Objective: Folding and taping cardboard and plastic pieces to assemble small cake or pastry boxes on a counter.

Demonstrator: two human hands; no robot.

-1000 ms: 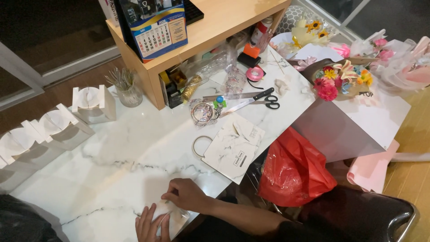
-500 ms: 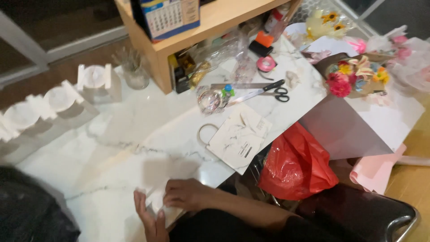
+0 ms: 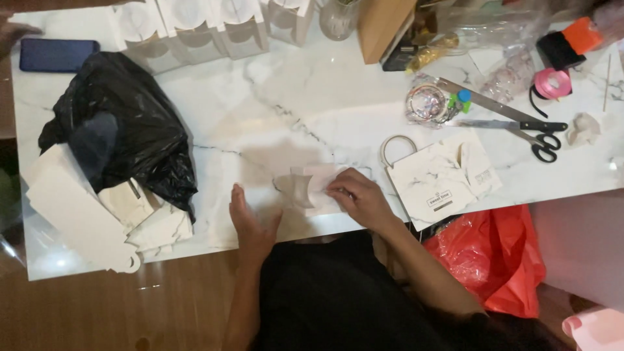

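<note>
White card blank (image 3: 305, 185) is being folded: right hand (image 3: 361, 198) pinching its edge, left hand (image 3: 250, 221) lying spread flat beside; creasing likely needs firm pressing.

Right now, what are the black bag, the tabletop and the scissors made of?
The black bag looks like thin plastic: crinkled and glossy. The tabletop seems to be polished marble or a marble-look surface, white with grey veins. The scissors have shiny metal blades and black handles, probably plastic.
</note>
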